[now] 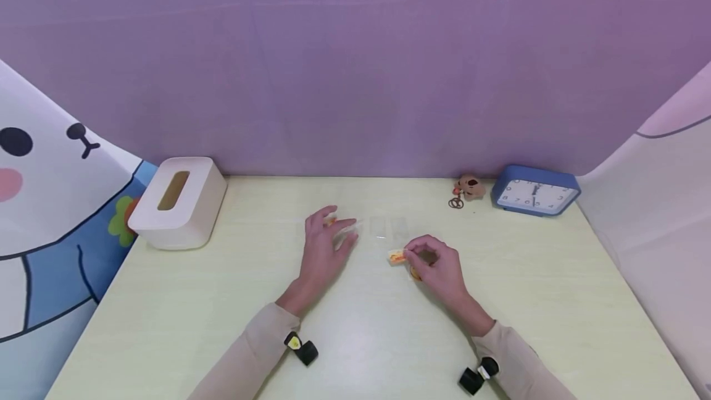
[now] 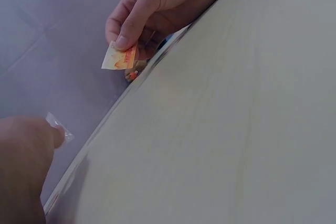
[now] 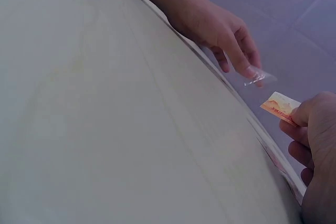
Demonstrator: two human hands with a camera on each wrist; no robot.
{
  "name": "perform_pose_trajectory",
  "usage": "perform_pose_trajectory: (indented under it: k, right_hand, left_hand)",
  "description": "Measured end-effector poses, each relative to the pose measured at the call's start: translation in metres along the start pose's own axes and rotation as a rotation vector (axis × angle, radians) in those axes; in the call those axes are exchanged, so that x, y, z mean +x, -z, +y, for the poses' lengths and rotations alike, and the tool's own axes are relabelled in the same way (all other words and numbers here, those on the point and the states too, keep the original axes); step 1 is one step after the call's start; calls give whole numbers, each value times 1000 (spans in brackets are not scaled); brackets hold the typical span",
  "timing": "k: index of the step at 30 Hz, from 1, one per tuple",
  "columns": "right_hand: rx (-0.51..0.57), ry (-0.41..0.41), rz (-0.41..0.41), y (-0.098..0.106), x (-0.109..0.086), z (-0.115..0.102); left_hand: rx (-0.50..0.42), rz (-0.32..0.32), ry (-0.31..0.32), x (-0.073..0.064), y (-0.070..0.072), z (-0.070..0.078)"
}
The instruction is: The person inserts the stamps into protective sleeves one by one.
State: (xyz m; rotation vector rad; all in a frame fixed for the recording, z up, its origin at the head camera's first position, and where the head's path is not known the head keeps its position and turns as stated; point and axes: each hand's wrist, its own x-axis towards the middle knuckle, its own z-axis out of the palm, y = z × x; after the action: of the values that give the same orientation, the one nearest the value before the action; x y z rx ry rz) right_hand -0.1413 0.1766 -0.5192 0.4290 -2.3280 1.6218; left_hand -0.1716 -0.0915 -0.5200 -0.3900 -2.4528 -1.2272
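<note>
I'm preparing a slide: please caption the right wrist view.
Orange-and-white slip pinched in the right grip, clear plastic in the left grip, against a purple backdrop.

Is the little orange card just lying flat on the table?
No, the left wrist view shows the right hand pinching the card between thumb and fingers.

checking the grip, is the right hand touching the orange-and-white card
Touching: in the left wrist view, the right hand has its thumb on the upper edge of the orange-and-white card.
</note>
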Motion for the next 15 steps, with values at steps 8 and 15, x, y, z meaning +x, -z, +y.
perform_pose_trajectory:
  k: [8, 15]
  right_hand:
    - [-8, 2, 1, 1, 0, 1]
    - [10, 2, 1, 1, -1, 1]
  left_hand:
    - [-201, -5, 20, -13, 0, 11]
    - [-261, -47, 30, -22, 0, 16]
